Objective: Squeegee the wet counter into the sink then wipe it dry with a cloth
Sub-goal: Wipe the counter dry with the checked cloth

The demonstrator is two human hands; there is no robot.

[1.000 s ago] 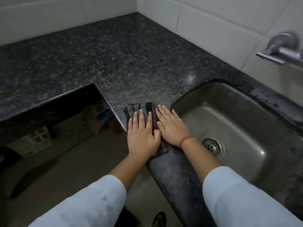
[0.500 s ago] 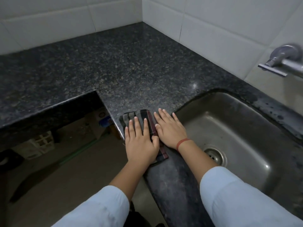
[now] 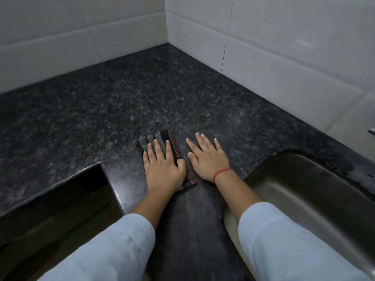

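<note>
Single head-worn wide-angle cam, looking fwd and steeply down from above, close over dark speckled granite counter (image 3: 121, 110). White tiled wall corner (image 3: 165, 27) at frame top, beyond fingertips. Steel sink basin (image 3: 308, 191) cut off at right edge, right of fingers. No 2nd view, so no overlap.

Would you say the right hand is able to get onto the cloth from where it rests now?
Probably yes: the right hand lies flat on the counter just beside the cloth, with nothing between them.
</note>
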